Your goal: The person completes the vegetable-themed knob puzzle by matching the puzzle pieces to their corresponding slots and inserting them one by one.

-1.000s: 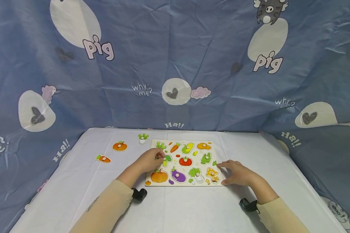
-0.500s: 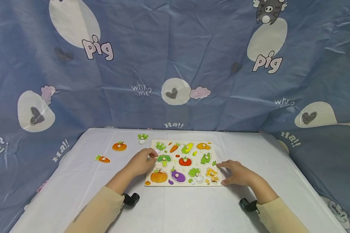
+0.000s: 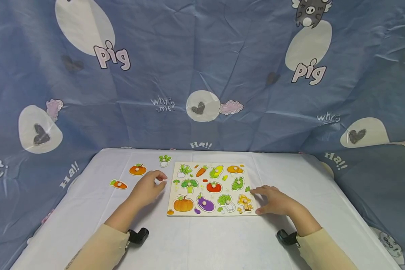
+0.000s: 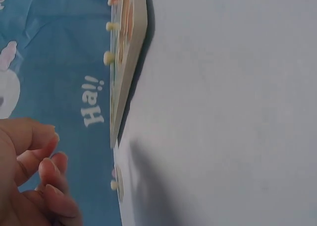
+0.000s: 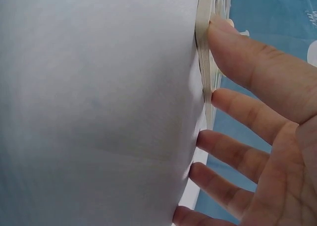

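A white knobbed puzzle board [image 3: 200, 190] with printed vegetables lies mid-table. My left hand [image 3: 147, 188] hovers left of it, fingers loosely bent and holding nothing; the left wrist view shows the same bare fingertips [image 4: 52, 137]. On the board sit a broccoli piece [image 3: 189, 185], a tomato piece [image 3: 214, 187] and an eggplant piece [image 3: 206, 204], among others. My right hand [image 3: 275, 200] rests at the board's right edge, fingers spread. In the right wrist view its thumb [image 5: 247, 57] touches the board's rim, and other fingertips press the white cloth.
Left of the board lie a loose carrot piece [image 3: 118, 184], a pumpkin piece [image 3: 138, 170] and a white radish piece [image 3: 164, 161] with green leaves. A white cloth [image 3: 219, 243] covers the table. Behind it hangs a blue curtain [image 3: 148, 123] with pig prints.
My left hand has drawn back leftward off the board, uncovering the broccoli piece and the radish picture. The right hand has stayed in place.
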Motion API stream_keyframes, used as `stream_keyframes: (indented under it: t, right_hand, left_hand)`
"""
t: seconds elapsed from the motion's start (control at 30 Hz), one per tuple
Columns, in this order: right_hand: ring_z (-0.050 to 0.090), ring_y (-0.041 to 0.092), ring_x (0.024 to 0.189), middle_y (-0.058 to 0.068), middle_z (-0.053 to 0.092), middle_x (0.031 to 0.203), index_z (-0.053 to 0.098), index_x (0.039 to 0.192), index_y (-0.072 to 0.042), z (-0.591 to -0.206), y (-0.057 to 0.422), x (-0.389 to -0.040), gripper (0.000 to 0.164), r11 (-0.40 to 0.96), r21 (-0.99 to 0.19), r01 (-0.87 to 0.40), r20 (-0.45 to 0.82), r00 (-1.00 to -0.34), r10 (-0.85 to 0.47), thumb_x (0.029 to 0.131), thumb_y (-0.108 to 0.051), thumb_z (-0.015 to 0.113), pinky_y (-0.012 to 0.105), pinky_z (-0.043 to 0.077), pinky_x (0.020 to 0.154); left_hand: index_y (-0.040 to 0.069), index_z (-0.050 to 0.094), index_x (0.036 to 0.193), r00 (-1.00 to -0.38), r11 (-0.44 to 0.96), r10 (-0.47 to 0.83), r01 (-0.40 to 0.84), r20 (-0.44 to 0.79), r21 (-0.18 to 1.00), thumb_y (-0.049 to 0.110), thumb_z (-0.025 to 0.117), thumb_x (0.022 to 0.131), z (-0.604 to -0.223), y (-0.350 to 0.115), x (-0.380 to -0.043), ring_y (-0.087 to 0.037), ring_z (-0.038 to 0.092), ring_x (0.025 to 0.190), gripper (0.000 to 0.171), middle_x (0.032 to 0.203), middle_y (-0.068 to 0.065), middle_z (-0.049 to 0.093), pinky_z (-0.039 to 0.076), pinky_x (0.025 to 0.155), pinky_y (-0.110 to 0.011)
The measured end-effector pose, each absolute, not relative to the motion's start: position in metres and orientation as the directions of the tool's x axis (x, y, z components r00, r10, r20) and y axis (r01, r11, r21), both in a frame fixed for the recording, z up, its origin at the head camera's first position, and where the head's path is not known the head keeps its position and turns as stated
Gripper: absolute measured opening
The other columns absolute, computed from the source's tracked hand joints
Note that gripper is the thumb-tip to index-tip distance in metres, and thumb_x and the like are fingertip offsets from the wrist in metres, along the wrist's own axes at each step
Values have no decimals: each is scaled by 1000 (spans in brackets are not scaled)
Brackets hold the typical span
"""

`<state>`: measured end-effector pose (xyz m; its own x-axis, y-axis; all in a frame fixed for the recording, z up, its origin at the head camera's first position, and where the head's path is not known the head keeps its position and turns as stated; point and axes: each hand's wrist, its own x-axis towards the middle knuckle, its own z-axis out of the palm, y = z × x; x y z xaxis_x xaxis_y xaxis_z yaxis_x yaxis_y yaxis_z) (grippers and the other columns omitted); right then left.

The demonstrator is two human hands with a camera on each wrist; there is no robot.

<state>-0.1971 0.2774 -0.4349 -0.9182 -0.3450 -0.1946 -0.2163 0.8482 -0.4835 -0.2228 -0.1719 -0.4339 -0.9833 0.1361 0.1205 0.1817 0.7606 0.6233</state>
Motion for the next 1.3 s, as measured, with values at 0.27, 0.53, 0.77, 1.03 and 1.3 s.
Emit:
stream_keyframes:
  t: [0.27, 0.53, 0.77, 1.03, 1.3]
  right_hand:
    - [37, 47, 136, 22, 47, 146, 60, 139, -13, -434, 277, -197, 74, 849, -483, -213, -197, -919, -342, 73, -31, 89, 65, 34, 105]
    - [38, 46, 135, 21, 47, 146, 61, 138, -14, -434, 277, -196, 74, 850, -484, -209, -198, -919, -339, 73, -31, 89, 65, 35, 104]
    - [38, 46, 135, 22, 47, 146, 60, 138, -13, -432, 277, -196, 73, 849, -480, -221, -195, -917, -349, 73, -30, 89, 65, 35, 105]
    - [38, 46, 135, 22, 47, 146, 60, 139, -13, -434, 277, -198, 73, 855, -474, -209, -203, -919, -337, 74, -30, 89, 64, 35, 104]
    - [38, 46, 135, 22, 47, 146, 60, 139, -13, -435, 276, -197, 74, 851, -482, -207, -202, -919, -338, 74, -31, 89, 65, 35, 104]
  left_hand:
    - [4, 65, 117, -987, 759, 63, 144, 148, 635, 17, 60, 98, -428, -199, -225, -17, 56, 69, 24, 113, -14, 62, 47, 60, -33]
    - [-2, 64, 116, -979, 757, 48, 165, 198, 632, 14, 60, 98, -438, -235, -242, -29, 61, 89, 24, 113, -20, 61, 49, 77, -44]
    - [-6, 62, 117, -982, 775, 15, 132, 190, 618, 11, 59, 97, -443, -249, -253, -36, 62, 93, 26, 111, -25, 60, 49, 79, -49]
    - [-6, 60, 120, -990, 774, -23, 72, 141, 629, 10, 57, 98, -439, -253, -267, -43, 58, 107, 28, 119, -30, 60, 44, 92, -56]
    - [-7, 58, 121, -998, 791, -34, 4, 50, 612, 11, 55, 99, -444, -256, -282, -42, 59, 106, 28, 116, -28, 61, 46, 92, -53]
